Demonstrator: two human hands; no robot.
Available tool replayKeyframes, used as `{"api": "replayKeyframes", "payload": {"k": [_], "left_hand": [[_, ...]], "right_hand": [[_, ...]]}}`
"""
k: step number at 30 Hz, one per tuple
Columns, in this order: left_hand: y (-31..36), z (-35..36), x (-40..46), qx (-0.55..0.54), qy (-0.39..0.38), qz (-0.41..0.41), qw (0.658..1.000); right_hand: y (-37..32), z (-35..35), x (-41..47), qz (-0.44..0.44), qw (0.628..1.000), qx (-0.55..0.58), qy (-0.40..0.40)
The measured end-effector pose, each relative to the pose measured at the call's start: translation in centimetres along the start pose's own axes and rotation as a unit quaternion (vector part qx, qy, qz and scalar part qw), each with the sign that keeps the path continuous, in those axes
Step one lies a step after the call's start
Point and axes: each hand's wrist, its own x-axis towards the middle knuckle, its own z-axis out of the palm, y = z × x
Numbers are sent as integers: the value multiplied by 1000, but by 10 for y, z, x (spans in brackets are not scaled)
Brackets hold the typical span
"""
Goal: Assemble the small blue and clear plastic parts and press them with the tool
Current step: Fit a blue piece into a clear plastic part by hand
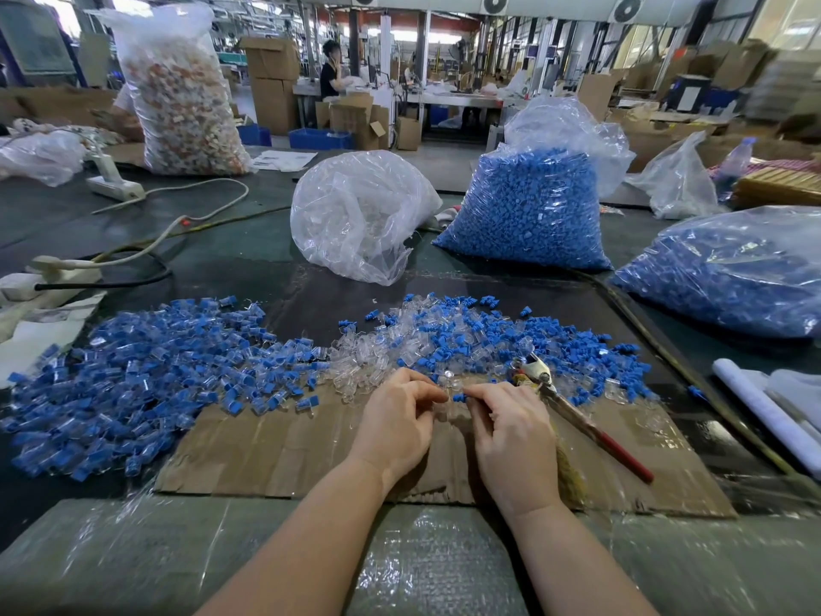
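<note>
Left hand (396, 420) fingers curled, pinching; right hand (511, 431) same; fingertips nearly meeting.

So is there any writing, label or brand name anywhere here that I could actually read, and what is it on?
None can be read.
The white paper sheets lying on the far side of the table carry print, too small and blurred to read.
The cardboard boxes in the background show no legible marking.
The bags of blue parts carry no label in view.
</note>
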Motion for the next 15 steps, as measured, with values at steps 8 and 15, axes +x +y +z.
{"api": "replayKeyframes", "payload": {"k": [8, 15], "left_hand": [[1, -1, -1, -18, -5, -13, 1000], [0, -4, -4, -54, 43, -63, 996]], "right_hand": [[1, 0, 0, -5, 1000, 3, -3], [1, 0, 0, -5, 1000, 7, -1]]}}
